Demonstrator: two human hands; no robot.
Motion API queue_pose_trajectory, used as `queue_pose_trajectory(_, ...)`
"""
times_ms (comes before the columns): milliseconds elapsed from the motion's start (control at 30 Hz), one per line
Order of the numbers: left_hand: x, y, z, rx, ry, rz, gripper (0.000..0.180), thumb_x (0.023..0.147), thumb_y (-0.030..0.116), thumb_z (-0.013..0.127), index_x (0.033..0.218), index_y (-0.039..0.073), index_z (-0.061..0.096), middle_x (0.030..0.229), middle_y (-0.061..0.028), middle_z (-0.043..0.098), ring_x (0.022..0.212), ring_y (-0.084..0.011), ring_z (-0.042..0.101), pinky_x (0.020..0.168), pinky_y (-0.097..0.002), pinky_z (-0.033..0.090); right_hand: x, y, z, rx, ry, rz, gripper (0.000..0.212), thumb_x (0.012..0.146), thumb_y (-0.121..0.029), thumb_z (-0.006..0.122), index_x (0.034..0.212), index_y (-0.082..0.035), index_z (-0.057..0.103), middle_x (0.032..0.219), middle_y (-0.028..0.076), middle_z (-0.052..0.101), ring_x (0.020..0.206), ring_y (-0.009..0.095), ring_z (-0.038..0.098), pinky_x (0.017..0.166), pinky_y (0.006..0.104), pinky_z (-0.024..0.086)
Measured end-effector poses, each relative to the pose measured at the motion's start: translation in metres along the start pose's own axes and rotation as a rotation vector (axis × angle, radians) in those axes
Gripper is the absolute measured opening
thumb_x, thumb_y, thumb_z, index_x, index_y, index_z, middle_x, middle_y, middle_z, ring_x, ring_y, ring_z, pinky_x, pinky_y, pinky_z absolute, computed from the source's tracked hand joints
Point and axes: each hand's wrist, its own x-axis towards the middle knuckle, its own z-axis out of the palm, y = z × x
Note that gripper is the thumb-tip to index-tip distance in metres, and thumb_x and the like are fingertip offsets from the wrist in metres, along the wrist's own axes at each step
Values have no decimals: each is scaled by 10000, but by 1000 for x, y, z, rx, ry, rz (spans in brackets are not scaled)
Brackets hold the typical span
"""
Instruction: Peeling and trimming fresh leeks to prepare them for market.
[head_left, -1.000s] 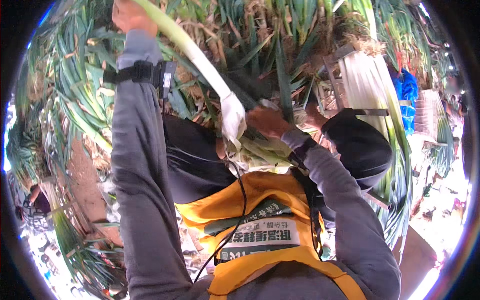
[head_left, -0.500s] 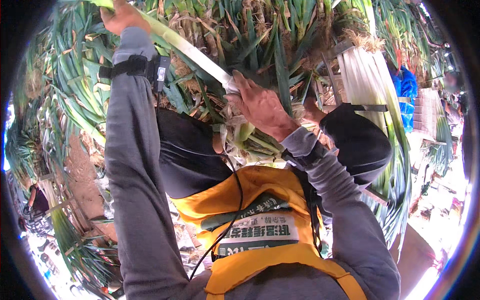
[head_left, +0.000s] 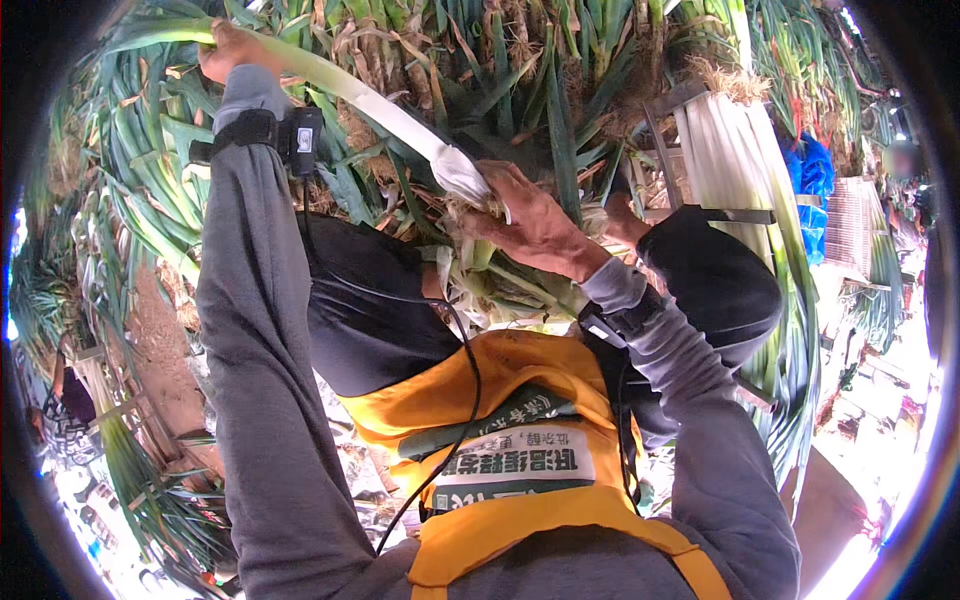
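A long green onion point(head_left: 385, 115) slants across the upper left, its green leaves at the far left and its white root end nearer me. My left hand point(head_left: 236, 52) is closed around it where the white stalk turns green. By the root end, my right hand point(head_left: 535, 222) has its fingers bent against a loose, crumpled white outer skin point(head_left: 462, 178), gripping it. The fingertips are partly hidden by the skin. Peeled leaves and trimmings point(head_left: 510, 285) lie just below my right hand, between my knees.
Heaped green onions point(head_left: 480, 70) fill the ground ahead and to the left. At right, a bundle of cleaned white stalks point(head_left: 735, 150) lies in a metal rack point(head_left: 735, 215). Beyond it is a blue plastic bag point(head_left: 812, 190). Another racked bundle point(head_left: 125, 450) lies at lower left.
The green onion has come slightly lower, with its leaves now in view. My right hand has moved a little right and down, drawing the skin at the root end loose.
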Motion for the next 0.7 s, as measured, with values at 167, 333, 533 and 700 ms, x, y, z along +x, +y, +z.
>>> queue_pose_trajectory(167, 40, -15, -33, 261, -214, 54, 462, 906, 305, 648, 1233, 9, 511, 1051, -181, 649, 844, -284, 646, 737, -406, 546, -8, -14, -8, 536, -92, 73, 505, 946, -203, 640, 1363, -10, 430, 1264, 108, 563, 1175, 180, 520, 991, 334, 409)
queue_pose_trajectory(333, 34, -12, -39, 457, -374, 67, 420, 913, 257, 640, 1238, 26, 508, 1044, -177, 643, 874, -279, 635, 794, -357, 518, -21, -45, -25, 978, -247, 340, 587, 944, -416, 624, 1341, -5, 487, 1203, 66, 595, 1090, 131, 519, 959, 300, 413)
queue_pose_trajectory(533, 46, -3, -20, 138, -245, -301, 403, 929, 312, 636, 1132, -16, 522, 918, -159, 624, 746, -273, 619, 644, -408, 527, -42, -71, -47, 680, -142, 376, 571, 1012, -439, 475, 1302, 51, 512, 1072, 69, 637, 959, 113, 558, 817, 277, 468)
queue_pose_trajectory(700, 33, -34, -12, 37, -189, -368, 434, 925, 327, 642, 1164, -11, 510, 877, -180, 635, 675, -288, 622, 562, -464, 547, -64, -104, -57, 199, -5, 211, 241, 983, -235, 559, 953, 3, 527, 619, 224, 527, 553, 418, 579, 492, 456, 423)
